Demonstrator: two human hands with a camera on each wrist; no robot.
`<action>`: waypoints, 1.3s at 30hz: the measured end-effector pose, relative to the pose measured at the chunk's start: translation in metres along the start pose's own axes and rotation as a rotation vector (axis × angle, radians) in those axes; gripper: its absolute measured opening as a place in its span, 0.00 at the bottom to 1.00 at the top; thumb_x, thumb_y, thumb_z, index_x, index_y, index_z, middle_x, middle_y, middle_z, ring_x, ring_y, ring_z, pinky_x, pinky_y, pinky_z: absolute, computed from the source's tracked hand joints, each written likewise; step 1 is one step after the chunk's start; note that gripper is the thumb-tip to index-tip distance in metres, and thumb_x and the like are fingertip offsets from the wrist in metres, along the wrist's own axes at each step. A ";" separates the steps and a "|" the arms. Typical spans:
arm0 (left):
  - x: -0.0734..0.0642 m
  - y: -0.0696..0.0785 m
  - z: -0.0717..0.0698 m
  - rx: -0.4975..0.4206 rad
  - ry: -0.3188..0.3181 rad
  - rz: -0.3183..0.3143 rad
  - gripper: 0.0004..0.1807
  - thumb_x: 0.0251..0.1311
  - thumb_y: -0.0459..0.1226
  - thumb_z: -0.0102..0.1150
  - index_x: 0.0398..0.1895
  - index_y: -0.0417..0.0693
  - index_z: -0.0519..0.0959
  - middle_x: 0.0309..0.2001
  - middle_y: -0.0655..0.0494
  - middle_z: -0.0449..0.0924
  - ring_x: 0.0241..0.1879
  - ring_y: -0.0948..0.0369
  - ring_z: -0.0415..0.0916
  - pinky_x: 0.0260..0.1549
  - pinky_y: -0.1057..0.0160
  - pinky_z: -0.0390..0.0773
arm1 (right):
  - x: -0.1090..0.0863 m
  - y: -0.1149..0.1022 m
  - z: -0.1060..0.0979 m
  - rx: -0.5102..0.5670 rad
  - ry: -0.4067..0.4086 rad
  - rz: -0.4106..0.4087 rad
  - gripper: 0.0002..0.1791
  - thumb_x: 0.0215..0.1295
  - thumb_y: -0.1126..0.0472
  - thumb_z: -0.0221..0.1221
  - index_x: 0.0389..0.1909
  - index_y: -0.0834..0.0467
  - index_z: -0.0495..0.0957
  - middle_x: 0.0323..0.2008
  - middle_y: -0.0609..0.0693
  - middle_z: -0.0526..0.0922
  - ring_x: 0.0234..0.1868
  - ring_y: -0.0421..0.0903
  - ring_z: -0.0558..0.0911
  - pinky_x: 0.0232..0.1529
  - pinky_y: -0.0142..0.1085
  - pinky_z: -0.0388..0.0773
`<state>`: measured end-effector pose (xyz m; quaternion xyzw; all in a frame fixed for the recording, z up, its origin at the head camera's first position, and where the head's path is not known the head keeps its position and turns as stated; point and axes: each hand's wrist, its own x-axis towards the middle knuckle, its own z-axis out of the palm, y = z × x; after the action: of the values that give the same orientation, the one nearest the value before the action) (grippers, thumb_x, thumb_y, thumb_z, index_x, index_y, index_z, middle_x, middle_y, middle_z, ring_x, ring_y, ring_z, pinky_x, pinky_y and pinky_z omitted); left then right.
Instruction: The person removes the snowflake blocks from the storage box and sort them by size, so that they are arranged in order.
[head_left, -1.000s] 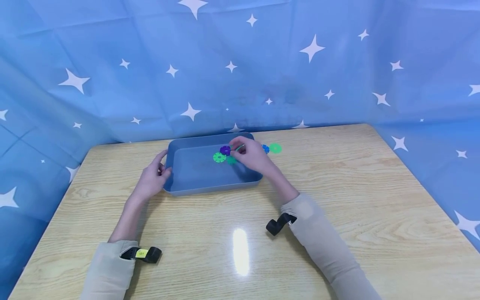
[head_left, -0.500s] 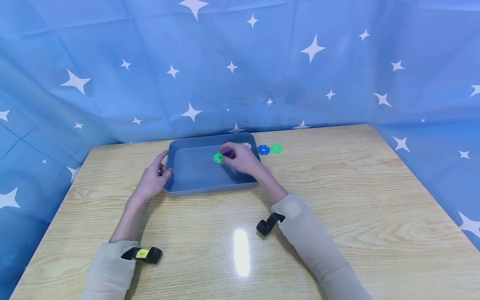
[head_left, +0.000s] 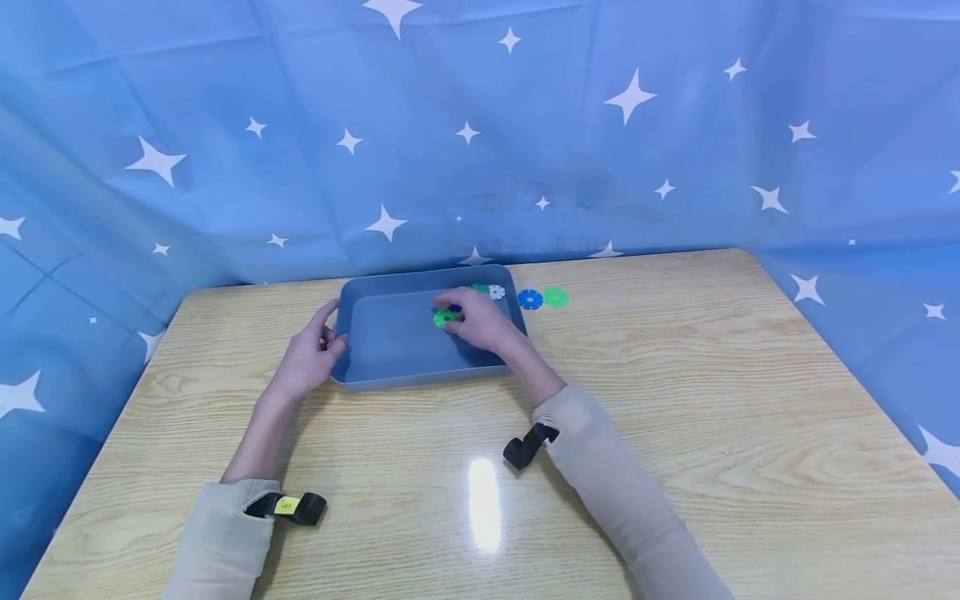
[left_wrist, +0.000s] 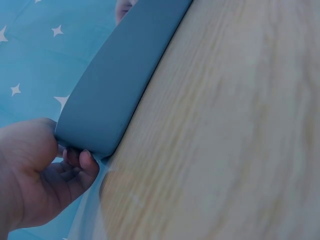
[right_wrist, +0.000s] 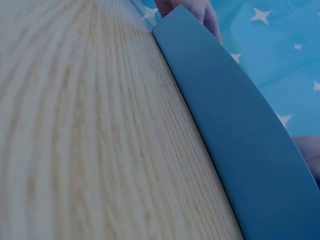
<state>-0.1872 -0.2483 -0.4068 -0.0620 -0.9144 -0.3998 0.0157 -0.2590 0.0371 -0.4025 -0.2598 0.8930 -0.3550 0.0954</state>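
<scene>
A shallow blue-grey tray sits toward the back of the table. My left hand grips its left end; in the left wrist view, the curled fingers are at the tray's corner. Inside the tray, my right hand reaches down with bent fingers over notched plastic discs. A bright green disc shows left of the fingertips, with a purple disc partly hidden between fingers and thumb. I cannot tell whether the fingers pinch it. Behind the hand lie a white disc and a darker green disc.
Right of the tray, a blue disc and a light green disc lie side by side on the wooden table. A blue star-printed cloth hangs behind the table. Each sleeve carries a black wrist camera.
My right hand has moved left and slightly toward me inside the tray, over the purple disc, uncovering the white disc and the blue disc outside. My left hand stays on the tray.
</scene>
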 end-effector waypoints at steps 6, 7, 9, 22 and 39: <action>0.000 0.000 0.000 0.000 -0.002 0.000 0.33 0.73 0.29 0.49 0.78 0.37 0.54 0.32 0.49 0.67 0.29 0.56 0.65 0.29 0.63 0.68 | -0.002 -0.003 -0.001 -0.054 -0.063 -0.011 0.25 0.67 0.62 0.67 0.64 0.59 0.78 0.57 0.55 0.77 0.56 0.50 0.76 0.56 0.41 0.74; 0.000 0.000 0.000 -0.001 -0.002 -0.001 0.33 0.73 0.29 0.49 0.78 0.37 0.54 0.32 0.49 0.67 0.29 0.56 0.65 0.29 0.63 0.68 | -0.002 -0.004 -0.001 -0.057 -0.066 -0.013 0.24 0.66 0.61 0.68 0.62 0.59 0.79 0.54 0.54 0.78 0.55 0.50 0.76 0.55 0.41 0.74; 0.000 0.000 0.000 -0.001 -0.002 -0.002 0.33 0.73 0.29 0.49 0.78 0.38 0.54 0.32 0.49 0.67 0.29 0.56 0.65 0.29 0.63 0.68 | -0.002 -0.004 0.000 -0.067 -0.067 -0.017 0.21 0.65 0.58 0.69 0.57 0.59 0.81 0.50 0.53 0.79 0.53 0.49 0.75 0.53 0.41 0.73; -0.001 0.002 -0.001 -0.005 -0.012 0.002 0.33 0.73 0.30 0.49 0.78 0.37 0.54 0.32 0.49 0.67 0.31 0.55 0.66 0.29 0.63 0.68 | -0.008 -0.006 -0.004 0.057 -0.009 -0.067 0.09 0.72 0.62 0.61 0.50 0.60 0.80 0.35 0.51 0.79 0.31 0.45 0.75 0.36 0.35 0.73; -0.001 0.002 -0.001 -0.001 -0.016 -0.002 0.33 0.74 0.30 0.49 0.79 0.38 0.53 0.32 0.50 0.67 0.29 0.56 0.65 0.29 0.63 0.68 | -0.031 0.012 -0.040 0.151 0.116 -0.055 0.12 0.75 0.61 0.58 0.55 0.60 0.77 0.35 0.53 0.84 0.32 0.54 0.84 0.30 0.39 0.76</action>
<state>-0.1858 -0.2480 -0.4044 -0.0643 -0.9144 -0.3997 0.0080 -0.2516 0.0847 -0.3821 -0.2555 0.8603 -0.4380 0.0531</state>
